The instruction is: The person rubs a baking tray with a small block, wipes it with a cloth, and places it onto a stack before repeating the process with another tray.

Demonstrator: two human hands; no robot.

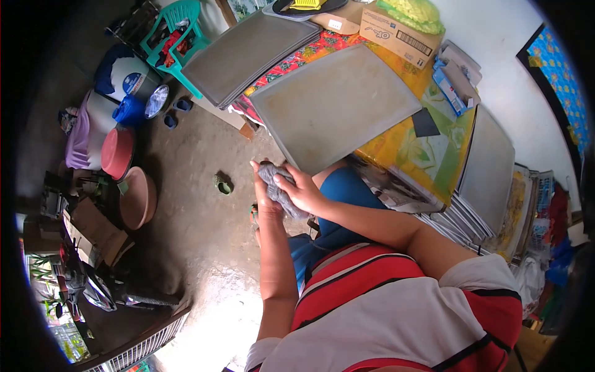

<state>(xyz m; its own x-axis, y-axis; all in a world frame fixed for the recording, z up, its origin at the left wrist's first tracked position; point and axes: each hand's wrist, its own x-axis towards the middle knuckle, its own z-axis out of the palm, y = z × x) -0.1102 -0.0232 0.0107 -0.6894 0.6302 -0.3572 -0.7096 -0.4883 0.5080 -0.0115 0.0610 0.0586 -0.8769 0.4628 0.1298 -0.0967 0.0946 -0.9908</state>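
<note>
A bunched grey cloth (271, 174) is at the centre of the frame, held between the person's two hands. The right hand (302, 192) is closed over it from the right, thumb laid across the top, while the left hand (264, 193) holds it from the left; most of the left fingers are hidden behind the cloth, and how tightly either hand squeezes I cannot tell. Just above the hands, the lower corner of a large grey tray (334, 102) juts past the edge of a table with a bright patterned tablecloth (437, 155). A dark square piece (426, 123) lies beside the tray's right edge, and a stack of similar trays (248, 56) sits at its upper left. Along the top right of the frame are a cardboard box (396, 36) with a yellow-green bundle (414, 13) on top and a blue box (449, 90). Left of the hands, a green slipper (223, 183) lies on the concrete floor (192, 217). Farther out, two pinkish basins (137, 198) stand at the left and a teal plastic chair (181, 15) at the upper left. The person's red, white and black striped shirt (396, 310) fills the lower right.
</note>
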